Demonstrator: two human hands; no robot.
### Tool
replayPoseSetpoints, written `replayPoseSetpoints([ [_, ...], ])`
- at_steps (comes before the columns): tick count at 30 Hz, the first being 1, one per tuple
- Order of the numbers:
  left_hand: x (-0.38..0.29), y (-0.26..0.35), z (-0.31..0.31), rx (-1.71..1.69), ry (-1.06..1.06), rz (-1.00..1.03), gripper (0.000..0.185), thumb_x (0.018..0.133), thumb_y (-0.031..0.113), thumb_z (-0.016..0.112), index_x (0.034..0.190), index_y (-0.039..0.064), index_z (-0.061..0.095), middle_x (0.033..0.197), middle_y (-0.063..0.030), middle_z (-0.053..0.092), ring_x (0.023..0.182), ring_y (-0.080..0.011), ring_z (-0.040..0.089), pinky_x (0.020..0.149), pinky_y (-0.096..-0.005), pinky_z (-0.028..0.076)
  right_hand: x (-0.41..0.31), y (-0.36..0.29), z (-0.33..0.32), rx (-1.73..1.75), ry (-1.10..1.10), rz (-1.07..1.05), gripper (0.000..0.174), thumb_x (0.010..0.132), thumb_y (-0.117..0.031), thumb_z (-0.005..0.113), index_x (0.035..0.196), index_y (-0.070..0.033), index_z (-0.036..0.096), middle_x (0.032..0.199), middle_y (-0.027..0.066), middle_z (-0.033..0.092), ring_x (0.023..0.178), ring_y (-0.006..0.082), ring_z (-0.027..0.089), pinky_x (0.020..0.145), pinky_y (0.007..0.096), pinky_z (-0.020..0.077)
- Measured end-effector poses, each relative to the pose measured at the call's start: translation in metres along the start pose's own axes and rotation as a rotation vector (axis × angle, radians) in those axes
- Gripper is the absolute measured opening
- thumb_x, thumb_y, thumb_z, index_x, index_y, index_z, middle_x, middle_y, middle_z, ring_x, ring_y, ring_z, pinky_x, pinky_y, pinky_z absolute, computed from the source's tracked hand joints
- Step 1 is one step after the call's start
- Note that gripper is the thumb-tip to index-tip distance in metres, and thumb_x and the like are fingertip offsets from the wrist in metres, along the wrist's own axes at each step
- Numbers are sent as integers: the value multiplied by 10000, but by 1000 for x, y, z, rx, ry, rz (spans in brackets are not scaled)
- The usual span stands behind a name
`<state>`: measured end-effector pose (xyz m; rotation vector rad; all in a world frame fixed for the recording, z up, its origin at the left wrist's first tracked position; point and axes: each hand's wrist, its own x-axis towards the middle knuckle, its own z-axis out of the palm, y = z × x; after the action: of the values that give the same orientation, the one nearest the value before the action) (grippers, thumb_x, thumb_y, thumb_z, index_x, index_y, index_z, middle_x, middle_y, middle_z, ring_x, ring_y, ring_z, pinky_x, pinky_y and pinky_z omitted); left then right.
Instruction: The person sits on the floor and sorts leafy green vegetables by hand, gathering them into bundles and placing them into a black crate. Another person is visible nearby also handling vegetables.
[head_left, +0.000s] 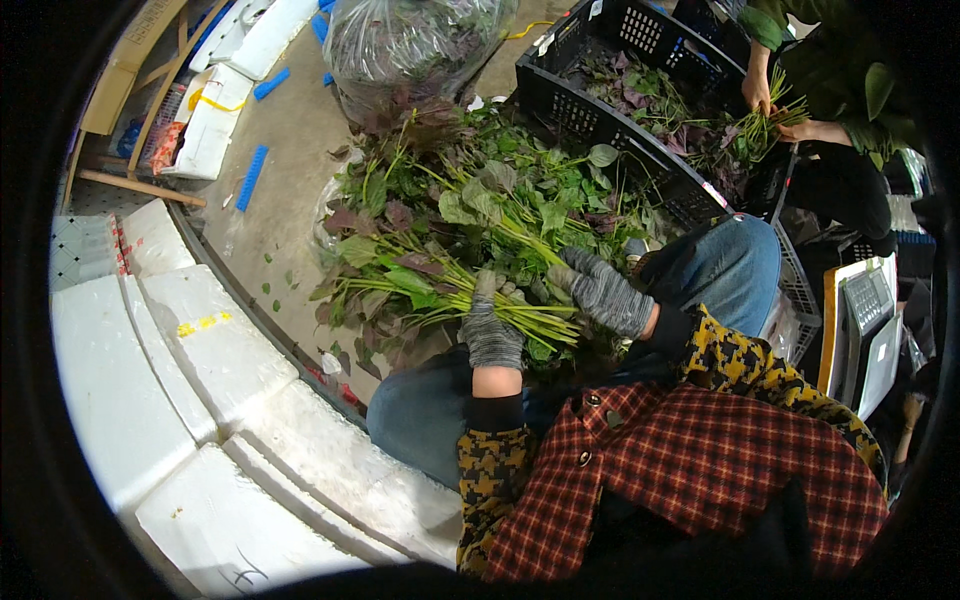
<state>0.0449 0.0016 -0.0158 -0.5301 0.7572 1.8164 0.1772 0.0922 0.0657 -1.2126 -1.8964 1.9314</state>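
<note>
Wrapped around a bunch of leafy green stems (536, 322) is my left hand (491, 322), in a grey knit glove. The cut ends point right and the leaves spread left. My right hand (604, 289), gloved alike, grips another stem bundle (525, 238) whose leaves reach up and left. Its fingers are close to the cut ends of the left bunch. Beneath and beyond both hands lies a large heap of purple-and-green leafy herbs (540, 176), probably perilla. The heap hides part of the plastic sheet (326, 202) under it.
White foam boxes (217, 337) line the left side. A clear plastic bag (420, 52) of herbs stands beyond the heap. At upper right, a co-worker's hands (757, 94) hold stems over a black plastic crate (619, 124). A digital scale (866, 300) stands at right.
</note>
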Motion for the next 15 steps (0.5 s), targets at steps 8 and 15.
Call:
replayPoseSetpoints([
  [8,-24,-3,18,341,139,3,381,858,293,417,1171,77,436,1118,-57,475,986,-157,484,813,-294,427,-4,40,17,-204,-234,-49,616,837,-394,454,1220,65,306,1123,219,469,1015,292,472,850,335,384],
  [15,-12,9,21,450,209,-111,264,853,261,434,995,51,506,891,-71,565,719,-164,560,603,-278,496,-7,8,0,-834,-447,62,514,854,-303,432,1225,33,313,1063,192,498,920,268,505,803,348,418],
])
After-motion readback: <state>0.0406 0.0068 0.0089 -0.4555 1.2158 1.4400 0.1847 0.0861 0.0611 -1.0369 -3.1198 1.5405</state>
